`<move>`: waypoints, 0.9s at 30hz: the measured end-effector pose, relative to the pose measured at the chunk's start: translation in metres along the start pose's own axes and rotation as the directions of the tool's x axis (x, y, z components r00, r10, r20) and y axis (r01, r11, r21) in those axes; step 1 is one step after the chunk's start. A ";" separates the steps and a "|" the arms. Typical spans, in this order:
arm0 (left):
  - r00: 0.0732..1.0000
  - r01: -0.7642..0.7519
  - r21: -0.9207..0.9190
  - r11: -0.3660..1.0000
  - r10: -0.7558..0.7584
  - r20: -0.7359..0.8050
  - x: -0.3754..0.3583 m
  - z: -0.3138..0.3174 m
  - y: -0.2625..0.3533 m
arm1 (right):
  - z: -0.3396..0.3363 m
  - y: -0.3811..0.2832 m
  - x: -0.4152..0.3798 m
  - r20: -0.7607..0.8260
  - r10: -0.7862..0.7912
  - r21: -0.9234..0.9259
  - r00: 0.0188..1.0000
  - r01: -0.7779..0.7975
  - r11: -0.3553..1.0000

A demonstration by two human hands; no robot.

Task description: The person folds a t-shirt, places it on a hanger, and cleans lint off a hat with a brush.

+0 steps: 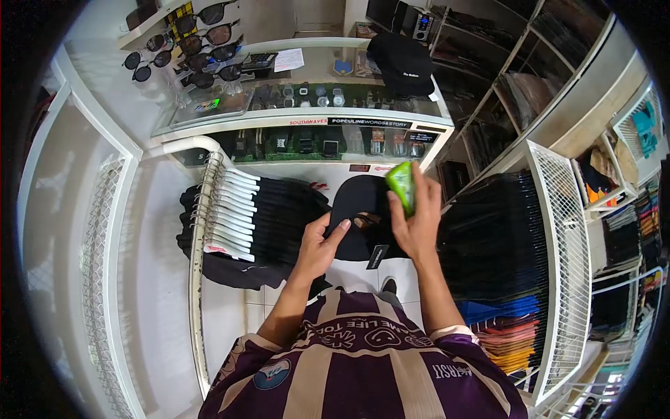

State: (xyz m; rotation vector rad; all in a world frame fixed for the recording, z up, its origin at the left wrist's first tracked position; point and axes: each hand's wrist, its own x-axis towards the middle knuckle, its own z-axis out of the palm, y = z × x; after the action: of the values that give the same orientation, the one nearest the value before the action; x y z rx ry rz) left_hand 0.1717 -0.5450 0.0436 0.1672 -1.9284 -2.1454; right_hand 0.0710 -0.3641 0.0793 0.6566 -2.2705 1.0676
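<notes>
A black cap (349, 199) is in front of me, its strap opening facing up toward me and a black hang tag (377, 257) dangling from it. My left hand (322, 246) is closed on the cap's near left edge, thumb on top. In my right hand (419, 213) is a bright green flat thing with pale markings (400, 185), gripped between thumb and fingers over the cap's right side. Its exact kind I cannot tell.
Black clothes on white hangers (234, 209) fill a rail at left. Another rack of dark and coloured clothes (499, 244) stands at right. Ahead, a glass counter (293, 120) holds watches, with a second black cap (401, 63) and sunglasses (216, 35) above.
</notes>
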 end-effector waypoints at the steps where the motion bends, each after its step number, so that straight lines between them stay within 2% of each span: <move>1: 0.999 0.025 0.009 1.000 -0.025 0.022 -0.001 0.003 0.002 | 0.004 -0.003 -0.002 0.030 -0.021 -0.013 0.999 0.021 1.000; 2: 0.998 0.049 0.018 0.999 -0.050 0.042 -0.001 0.006 0.003 | 0.009 -0.007 -0.004 0.061 -0.042 -0.023 0.997 0.044 0.999; 4: 0.998 0.059 0.070 0.996 -0.061 0.030 0.000 0.008 -0.006 | 0.023 -0.017 -0.012 0.096 -0.125 0.096 0.987 0.116 0.989; 5: 0.996 -0.089 0.180 0.980 0.090 0.005 0.001 0.007 -0.017 | 0.026 -0.026 -0.018 0.186 -0.152 0.102 0.971 0.135 0.986; 6: 0.971 -0.229 0.289 0.929 0.240 -0.001 0.002 0.006 -0.023 | 0.023 -0.034 -0.020 0.265 -0.209 0.184 0.941 0.163 0.969; 7: 0.993 -0.109 0.198 0.974 0.115 -0.017 0.004 0.001 -0.026 | 0.020 -0.036 -0.019 0.302 -0.243 0.230 0.922 0.177 0.957; 8: 0.995 -0.092 0.237 0.967 0.100 -0.022 0.003 -0.004 -0.029 | 0.019 -0.035 -0.017 0.336 -0.278 0.276 0.900 0.188 0.943; 10: 1.000 0.026 0.074 0.997 -0.027 0.015 0.002 -0.002 -0.007 | 0.025 -0.014 -0.008 0.204 -0.227 0.196 0.952 0.188 0.963; 11: 0.999 0.015 0.036 0.999 -0.016 0.030 -0.001 0.000 -0.002 | 0.023 -0.007 -0.001 0.166 -0.101 0.149 0.981 0.077 0.986; 12: 1.000 0.013 0.032 0.999 -0.014 0.021 -0.003 0.000 -0.004 | 0.024 0.003 0.006 0.122 -0.025 0.086 0.992 0.014 0.996; 14: 0.998 -0.008 0.102 0.995 0.001 0.070 -0.005 -0.003 -0.010 | 0.029 0.010 0.006 0.078 0.092 0.145 0.993 -0.103 0.984; 16: 0.999 -0.030 0.138 0.990 0.025 0.041 0.000 0.000 -0.019 | 0.023 -0.018 0.000 0.088 0.005 0.195 0.996 -0.022 0.980; 18: 0.983 -0.154 0.178 0.972 0.168 -0.069 0.002 0.004 -0.027 | 0.025 -0.039 -0.013 0.195 -0.205 0.239 0.959 0.157 0.958; 19: 0.994 -0.099 0.198 0.975 0.106 -0.023 0.000 -0.001 -0.027 | 0.021 -0.052 -0.014 0.264 -0.274 0.270 0.925 0.202 0.941; 20: 0.994 -0.098 0.202 0.974 0.104 -0.019 0.000 -0.003 -0.026 | 0.026 -0.049 -0.017 0.265 -0.273 0.229 0.925 0.214 0.950; 22: 0.999 0.004 0.135 0.991 0.001 -0.042 0.001 -0.004 -0.010 | 0.042 -0.020 -0.010 0.112 -0.169 0.170 0.979 0.149 0.974; 24: 0.997 0.025 0.092 0.995 -0.018 -0.071 -0.004 0.001 -0.002 | 0.048 0.011 -0.001 0.094 0.074 0.109 0.993 -0.084 0.990; 26: 0.989 -0.013 0.028 1.000 0.018 -0.149 -0.004 0.003 -0.009 | 0.046 0.020 0.001 0.082 0.115 0.113 0.990 -0.123 0.986; 27: 0.988 -0.023 0.027 0.999 0.027 -0.152 0.001 0.001 -0.009 | 0.040 0.007 0.004 0.093 0.073 0.153 0.993 -0.086 0.984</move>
State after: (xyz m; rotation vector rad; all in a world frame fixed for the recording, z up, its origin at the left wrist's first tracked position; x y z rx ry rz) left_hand 0.1697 -0.5433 0.0351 0.3014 -1.8614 -2.0298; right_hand 0.0534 -0.3932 0.0565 0.6927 -2.3206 1.2904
